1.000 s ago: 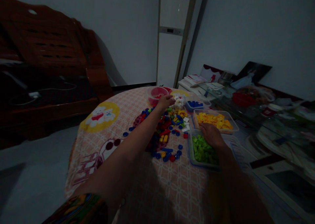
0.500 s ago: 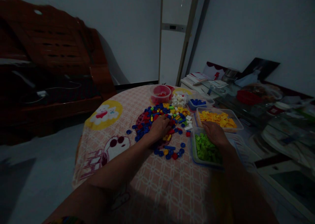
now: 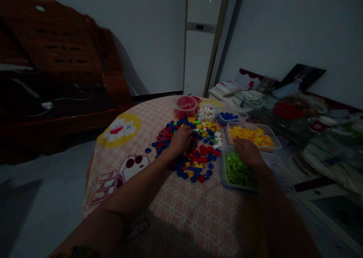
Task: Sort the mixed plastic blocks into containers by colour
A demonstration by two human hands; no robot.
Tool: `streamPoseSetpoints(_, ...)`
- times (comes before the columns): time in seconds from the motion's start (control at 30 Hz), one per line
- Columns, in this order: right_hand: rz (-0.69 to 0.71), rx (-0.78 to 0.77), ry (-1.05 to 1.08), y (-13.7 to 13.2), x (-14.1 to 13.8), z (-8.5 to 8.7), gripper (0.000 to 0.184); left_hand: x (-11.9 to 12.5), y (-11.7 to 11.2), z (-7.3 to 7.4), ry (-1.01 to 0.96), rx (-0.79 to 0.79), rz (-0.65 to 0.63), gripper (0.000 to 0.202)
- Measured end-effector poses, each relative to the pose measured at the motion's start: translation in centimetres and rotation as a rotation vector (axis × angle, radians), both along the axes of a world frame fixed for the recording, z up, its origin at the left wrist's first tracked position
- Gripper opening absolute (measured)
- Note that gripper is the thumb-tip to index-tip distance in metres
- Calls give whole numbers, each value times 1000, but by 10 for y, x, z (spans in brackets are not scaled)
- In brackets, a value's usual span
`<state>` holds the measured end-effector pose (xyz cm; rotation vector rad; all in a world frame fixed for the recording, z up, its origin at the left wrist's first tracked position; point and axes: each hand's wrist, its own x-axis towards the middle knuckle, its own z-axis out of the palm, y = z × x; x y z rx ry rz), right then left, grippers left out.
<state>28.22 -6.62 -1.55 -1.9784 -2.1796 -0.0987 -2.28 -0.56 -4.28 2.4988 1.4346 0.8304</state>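
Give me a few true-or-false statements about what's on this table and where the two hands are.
1. The left hand rests on the loose pile of mixed bricks. True.
2. The right hand is inside the round red tub. False: it sits at the box of green bricks.
3. The box of yellow bricks lies beyond the green one. True.
4. The table is bare wood. False: a patterned cloth with cartoon pictures covers it.
5. White bricks lie beside the red tub. True.
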Motion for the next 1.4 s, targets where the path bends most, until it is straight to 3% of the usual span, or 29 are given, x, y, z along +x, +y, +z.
streamPoseSetpoints(0.1, 11, 4, -5, 1, 1, -1, 39, -18, 14, -2, 95, -49, 41, 40)
streamPoseSetpoints(0.23, 10, -1, -18, 1, 1, -2, 40, -15, 6, 0, 168, -106, 54, 46)
streamPoseSetpoints(0.5, 6, -36, -37, 0, 0, 2, 41, -2, -3, 16, 129, -224, -40, 17)
streamPoseSetpoints(0.7, 28, 3, -19, 2, 3, -3, 43, -21, 16, 6, 22, -82, 166, 28)
streamPoseSetpoints(0.9, 31, 19, -33, 2, 5, -6, 42, -19, 23, -11, 159, -105, -9, 27)
streamPoseSetpoints(1.1, 13, 8, -40, 2, 3, -6, 40, -26, 26, -4, 176, -153, 20, 23)
streamPoseSetpoints(1.2, 2, 7, -36, 1, 3, -5, 39, -28, 30, -3, 125, -96, 52, 25)
streamPoseSetpoints(1.4, 16, -6, -23, 0, 1, -2, 41, -18, 31, -4, 187, -106, -4, 30)
